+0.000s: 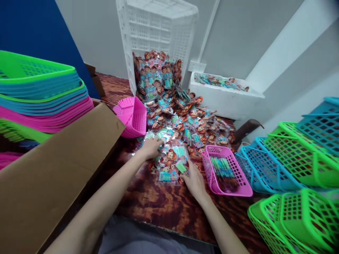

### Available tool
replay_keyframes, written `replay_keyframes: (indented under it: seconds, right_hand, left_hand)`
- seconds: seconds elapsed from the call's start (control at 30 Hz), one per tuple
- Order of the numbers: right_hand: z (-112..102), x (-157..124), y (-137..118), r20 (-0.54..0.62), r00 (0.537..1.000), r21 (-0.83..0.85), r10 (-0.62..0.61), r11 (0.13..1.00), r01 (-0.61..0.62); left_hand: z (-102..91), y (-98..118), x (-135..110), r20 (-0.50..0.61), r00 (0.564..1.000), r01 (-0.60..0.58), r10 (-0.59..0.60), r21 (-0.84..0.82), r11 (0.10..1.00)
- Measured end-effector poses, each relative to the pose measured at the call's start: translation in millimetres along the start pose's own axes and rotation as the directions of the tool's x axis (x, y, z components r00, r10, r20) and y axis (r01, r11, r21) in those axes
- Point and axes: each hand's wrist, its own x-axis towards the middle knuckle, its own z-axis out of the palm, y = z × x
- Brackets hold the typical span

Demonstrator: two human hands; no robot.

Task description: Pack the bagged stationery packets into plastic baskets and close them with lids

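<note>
A heap of small clear plastic packets (176, 127), printed with cartoon figures and holding green-blue strips, spreads over the table. My left hand (151, 147) rests on the heap's near left side, fingers stretched over the packets. At the near edge of the heap, my right hand (194, 179) has its thumb and fingers around a packet with green strips (181, 167). Another packet (168, 176) lies flat just left of the right thumb. Right of that hand stands a pink basket (242, 180) with a row of packets inside.
A tipped white crate (192, 28) spills packets from behind. A white foam box (225, 100) holds more. Nested pink baskets (139, 120) stand left of the heap. Green baskets (293, 215) and blue baskets (265, 162) crowd the right; a cardboard box (60, 169) is at left.
</note>
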Motion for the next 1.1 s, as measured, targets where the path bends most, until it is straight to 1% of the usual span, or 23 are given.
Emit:
replay_keyframes:
  seconds: [0.07, 0.13, 0.23, 0.33, 0.47, 0.53, 0.6, 0.7, 0.73, 0.77, 0.8, 0.83, 0.87, 0.9, 0.93, 0.97, 1.0, 1.03, 1.07, 1.1]
  right_hand:
    - [0, -2, 6, 0.033, 0.997, 0.146, 0.067, 0.987, -0.071]
    - [0, 0, 10, 0.034, 0.993, 0.295, 0.114, 0.948, -0.119]
    - [-3, 5, 14, 0.008, 0.993, 0.509, 0.119, 0.854, -0.107]
    - [-2, 4, 20, 0.026, 0.996, 0.602, 0.085, 0.794, -0.083]
    - [2, -7, 25, 0.101, 0.991, 0.605, 0.090, 0.785, -0.133]
    - [1, -12, 23, 0.112, 0.989, 0.579, 0.095, 0.803, -0.143]
    - [-6, -17, 18, 0.056, 0.995, 0.502, 0.083, 0.859, -0.100]
    - [-22, -21, 6, -0.099, 0.995, 0.319, -0.003, 0.947, 0.034]
    - [-27, -22, 1, -0.131, 0.991, 0.285, -0.034, 0.956, 0.070]
    - [-31, -23, -3, -0.142, 0.989, 0.286, -0.048, 0.954, 0.088]
    - [-33, -24, -7, -0.128, 0.991, 0.336, -0.039, 0.938, 0.081]
    - [-34, -25, -12, -0.090, 0.996, 0.432, -0.009, 0.900, 0.047]
    - [-33, -27, -16, -0.030, 0.999, 0.557, 0.030, 0.831, -0.008]
    - [-30, -30, -20, 0.043, 0.997, 0.682, 0.066, 0.727, -0.078]
    - [-26, -33, -24, 0.121, 0.988, 0.784, 0.094, 0.602, -0.153]
    - [-21, -38, -28, 0.191, 0.975, 0.852, 0.112, 0.474, -0.222]
    - [-15, -42, -31, 0.248, 0.961, 0.888, 0.125, 0.367, -0.277]
    - [-10, -47, -34, 0.291, 0.947, 0.902, 0.135, 0.290, -0.319]
    - [-5, -51, -36, 0.321, 0.936, 0.906, 0.142, 0.242, -0.347]
    - [-2, -55, -36, 0.340, 0.929, 0.906, 0.144, 0.215, -0.365]
  left_hand:
    - [2.0, -4, -12, -0.004, 1.000, 0.018, -0.018, 0.039, 0.999]
    - [2.8, -6, -26, -0.027, 0.999, 0.031, -0.029, 0.068, 0.997]
    - [3.7, -10, -47, -0.079, 0.996, 0.039, -0.032, 0.089, 0.995]
    - [8.2, -15, -67, -0.096, 0.995, 0.020, -0.013, 0.071, 0.997]
    - [18.6, -21, -88, -0.078, 0.995, -0.059, 0.058, -0.008, 0.998]
    - [22.4, -22, -95, -0.075, 0.993, -0.091, 0.087, -0.047, 0.995]
    - [24.3, -22, -99, -0.077, 0.992, -0.109, 0.103, -0.076, 0.991]
    - [25.9, -21, -103, -0.081, 0.991, -0.115, 0.107, -0.108, 0.987]
    - [27.1, -20, -104, -0.085, 0.991, -0.112, 0.103, -0.117, 0.987]
    - [29.0, -18, -106, -0.091, 0.991, -0.107, 0.096, -0.126, 0.986]
    - [31.7, -17, -107, -0.098, 0.991, -0.099, 0.086, -0.133, 0.986]
    - [35.3, -15, -109, -0.109, 0.991, -0.087, 0.073, -0.138, 0.987]
    - [39.7, -12, -111, -0.124, 0.991, -0.073, 0.056, -0.141, 0.987]
    - [44.4, -10, -114, -0.141, 0.989, -0.058, 0.038, -0.142, 0.988]
    - [49.2, -7, -116, -0.156, 0.988, -0.043, 0.021, -0.144, 0.989]
    - [53.3, -5, -118, -0.168, 0.986, -0.031, 0.006, -0.146, 0.989]
    - [56.4, -4, -120, -0.176, 0.984, -0.022, -0.005, -0.150, 0.988]
    - [58.0, -3, -123, -0.180, 0.984, -0.017, -0.011, -0.155, 0.988]
    - [57.8, -3, -124, -0.180, 0.984, -0.016, -0.013, -0.161, 0.987]
    - [55.8, -5, -126, -0.181, 0.983, -0.017, -0.014, -0.168, 0.986]
